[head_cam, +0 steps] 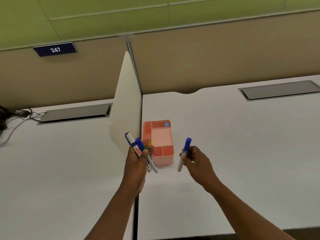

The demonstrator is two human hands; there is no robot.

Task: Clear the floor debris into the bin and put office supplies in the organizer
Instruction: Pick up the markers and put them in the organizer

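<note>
A pink organizer [168, 158] with several compartments stands on the white desk [233, 144], against the divider. A small blue round item [166, 124] lies in its far right compartment, and something yellow-green shows in a left one. My left hand [136, 163] grips a bundle of white markers with blue caps [136, 148], just left of the organizer's near corner. My right hand [197, 161] holds a single blue-capped marker [184, 153], cap up, a little to the right of the organizer.
A white rounded divider [127, 104] splits two desks. Each desk has a grey cable flap, one at the left [74, 113] and one at the far right [280, 90]. Black cables [15, 116] lie at the far left. A beige partition with a "247" sign [55, 49] runs behind.
</note>
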